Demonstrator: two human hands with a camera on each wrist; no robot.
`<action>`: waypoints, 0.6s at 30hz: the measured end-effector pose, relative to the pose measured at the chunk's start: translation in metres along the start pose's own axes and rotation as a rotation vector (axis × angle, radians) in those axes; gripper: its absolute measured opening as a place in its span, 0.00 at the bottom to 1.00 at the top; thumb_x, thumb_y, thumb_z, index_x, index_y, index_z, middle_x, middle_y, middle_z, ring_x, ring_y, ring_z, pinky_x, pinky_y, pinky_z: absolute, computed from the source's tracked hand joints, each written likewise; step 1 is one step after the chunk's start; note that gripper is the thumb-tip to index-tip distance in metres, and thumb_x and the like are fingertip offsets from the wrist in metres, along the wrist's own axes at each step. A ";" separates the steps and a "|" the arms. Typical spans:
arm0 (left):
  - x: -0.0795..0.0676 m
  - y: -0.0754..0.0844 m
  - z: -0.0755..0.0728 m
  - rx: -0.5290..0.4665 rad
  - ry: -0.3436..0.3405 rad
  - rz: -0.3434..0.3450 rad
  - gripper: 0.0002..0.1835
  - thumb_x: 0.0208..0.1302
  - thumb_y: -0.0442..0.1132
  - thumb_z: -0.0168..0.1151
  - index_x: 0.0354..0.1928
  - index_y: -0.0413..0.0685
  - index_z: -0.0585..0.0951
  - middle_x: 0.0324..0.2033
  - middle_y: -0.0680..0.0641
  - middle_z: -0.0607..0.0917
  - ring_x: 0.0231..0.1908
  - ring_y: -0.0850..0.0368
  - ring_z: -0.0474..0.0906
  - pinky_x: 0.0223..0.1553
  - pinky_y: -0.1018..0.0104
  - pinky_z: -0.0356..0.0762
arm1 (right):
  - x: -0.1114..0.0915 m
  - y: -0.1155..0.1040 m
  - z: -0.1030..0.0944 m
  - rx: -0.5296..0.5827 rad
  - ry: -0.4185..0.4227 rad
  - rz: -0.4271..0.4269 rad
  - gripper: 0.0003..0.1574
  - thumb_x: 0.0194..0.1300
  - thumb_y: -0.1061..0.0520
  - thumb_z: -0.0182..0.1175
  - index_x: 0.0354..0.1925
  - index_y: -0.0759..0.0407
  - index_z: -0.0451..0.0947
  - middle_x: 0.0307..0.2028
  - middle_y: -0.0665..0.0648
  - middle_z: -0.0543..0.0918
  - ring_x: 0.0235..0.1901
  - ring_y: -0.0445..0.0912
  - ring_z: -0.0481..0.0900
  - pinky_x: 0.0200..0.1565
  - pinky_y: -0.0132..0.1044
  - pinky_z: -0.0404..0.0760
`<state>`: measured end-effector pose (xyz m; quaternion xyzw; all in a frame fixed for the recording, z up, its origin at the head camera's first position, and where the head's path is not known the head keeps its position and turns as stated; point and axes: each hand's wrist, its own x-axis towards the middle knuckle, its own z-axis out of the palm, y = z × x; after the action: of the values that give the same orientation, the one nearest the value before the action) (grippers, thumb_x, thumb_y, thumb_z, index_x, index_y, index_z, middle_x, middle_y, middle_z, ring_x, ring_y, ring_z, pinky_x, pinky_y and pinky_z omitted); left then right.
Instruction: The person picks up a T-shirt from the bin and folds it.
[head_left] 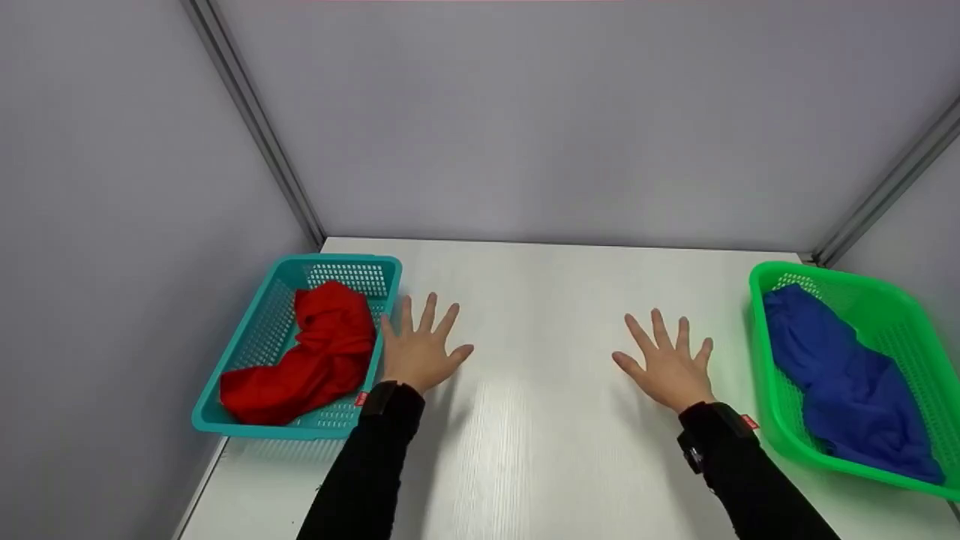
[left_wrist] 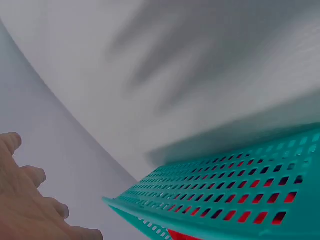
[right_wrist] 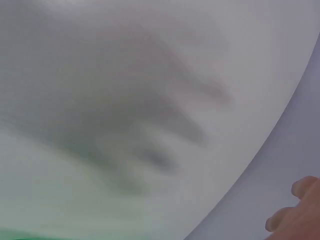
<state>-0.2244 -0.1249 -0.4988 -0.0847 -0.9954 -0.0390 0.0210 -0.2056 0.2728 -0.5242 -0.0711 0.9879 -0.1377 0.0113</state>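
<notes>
My left hand (head_left: 421,352) is held above the white table with its fingers spread, close to the right rim of a teal basket (head_left: 217,390). A crumpled red cloth (head_left: 322,352) lies in that basket. In the left wrist view, the fingers (left_wrist: 30,200) appear beside the basket's perforated wall (left_wrist: 225,185). My right hand (head_left: 670,369) also hovers with spread fingers, to the left of a green basket (head_left: 766,375). A bunched blue cloth (head_left: 847,375) lies inside the green basket. Neither hand holds anything. Only a few fingertips (right_wrist: 302,187) of the right hand show in the right wrist view.
The white tabletop (head_left: 540,337) extends between the two baskets. A grey back panel (head_left: 555,127) rises behind it, and side panels with metal corner posts (head_left: 255,120) stand at left and right. Both hands cast shadows on the table.
</notes>
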 end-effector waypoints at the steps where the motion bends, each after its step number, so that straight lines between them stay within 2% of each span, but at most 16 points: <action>1: -0.002 -0.003 -0.003 -0.004 -0.003 -0.004 0.41 0.70 0.72 0.46 0.80 0.66 0.59 0.80 0.45 0.54 0.78 0.31 0.42 0.70 0.23 0.40 | -0.001 -0.005 0.001 0.000 -0.002 -0.018 0.50 0.74 0.25 0.46 0.82 0.44 0.49 0.80 0.69 0.45 0.75 0.77 0.34 0.63 0.83 0.30; 5: -0.009 -0.020 -0.016 -0.024 -0.006 -0.024 0.41 0.70 0.70 0.47 0.80 0.63 0.58 0.80 0.43 0.54 0.78 0.29 0.42 0.70 0.23 0.40 | -0.007 -0.027 0.010 -0.028 -0.008 -0.118 0.49 0.73 0.26 0.48 0.82 0.41 0.50 0.81 0.64 0.46 0.77 0.73 0.37 0.66 0.81 0.35; 10: -0.021 -0.052 -0.026 -0.097 -0.013 -0.057 0.41 0.71 0.64 0.53 0.80 0.57 0.59 0.79 0.39 0.55 0.77 0.27 0.40 0.70 0.23 0.40 | -0.026 -0.052 0.029 -0.097 -0.025 -0.318 0.48 0.71 0.26 0.51 0.80 0.37 0.53 0.81 0.59 0.50 0.78 0.71 0.44 0.67 0.79 0.44; 14: -0.033 -0.082 -0.028 -0.169 -0.067 -0.100 0.40 0.73 0.59 0.55 0.80 0.51 0.58 0.80 0.36 0.51 0.77 0.25 0.35 0.70 0.23 0.35 | -0.045 -0.060 0.046 -0.113 -0.076 -0.485 0.47 0.70 0.29 0.55 0.80 0.36 0.55 0.81 0.58 0.51 0.77 0.69 0.46 0.67 0.78 0.48; 18: -0.045 -0.111 -0.024 -0.214 -0.143 -0.156 0.39 0.76 0.58 0.50 0.80 0.48 0.56 0.79 0.33 0.48 0.76 0.22 0.33 0.68 0.20 0.33 | -0.063 -0.062 0.065 -0.124 -0.145 -0.616 0.46 0.70 0.29 0.56 0.80 0.34 0.55 0.81 0.58 0.53 0.77 0.69 0.48 0.67 0.78 0.49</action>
<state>-0.1984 -0.2430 -0.4850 -0.0112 -0.9881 -0.1400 -0.0623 -0.1325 0.2055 -0.5700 -0.3771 0.9229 -0.0687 0.0350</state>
